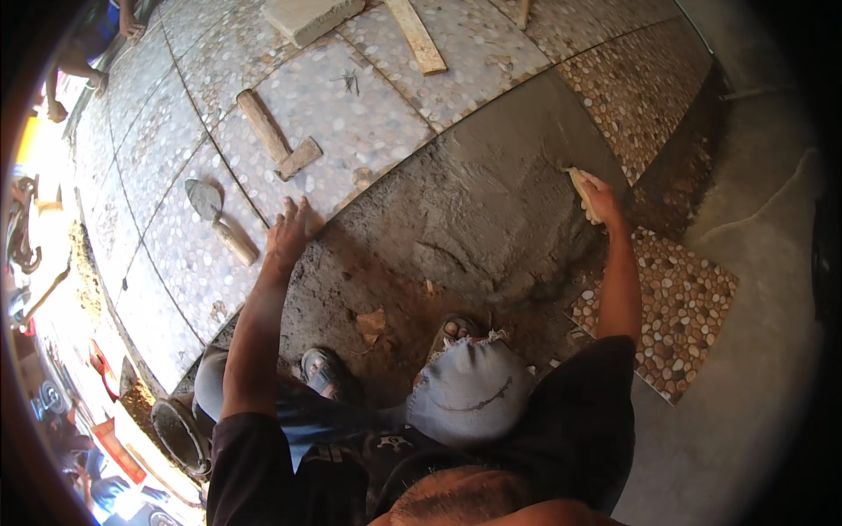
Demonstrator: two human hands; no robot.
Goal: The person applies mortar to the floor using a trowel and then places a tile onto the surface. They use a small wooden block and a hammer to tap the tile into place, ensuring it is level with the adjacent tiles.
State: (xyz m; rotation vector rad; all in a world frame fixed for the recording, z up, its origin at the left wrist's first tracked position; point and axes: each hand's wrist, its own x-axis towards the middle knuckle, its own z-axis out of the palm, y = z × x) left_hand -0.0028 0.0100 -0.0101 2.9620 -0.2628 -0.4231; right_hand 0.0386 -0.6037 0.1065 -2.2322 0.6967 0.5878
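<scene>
My left hand point(289, 235) lies on the edge of a laid pebble-pattern tile point(368, 96), its fingers stretched out and holding nothing. Over on the right, my right hand point(602, 198) is closed around a pale yellowish hand tool point(582, 195). It rests against wet grey mortar point(517, 167); its exact kind is unclear, as the fingers cover part of it. Beyond my left hand lie a wooden-handled hammer point(267, 131) and, closer in, a pointed trowel point(210, 210) with a wooden handle.
A loose brown pebble-pattern tile point(680, 324) lies by my right forearm. At the far side are a pale slab point(311, 17) and a wooden strip point(417, 39). A dark bucket point(180, 434) stands at lower left. Another person's hand point(132, 26) shows at upper left.
</scene>
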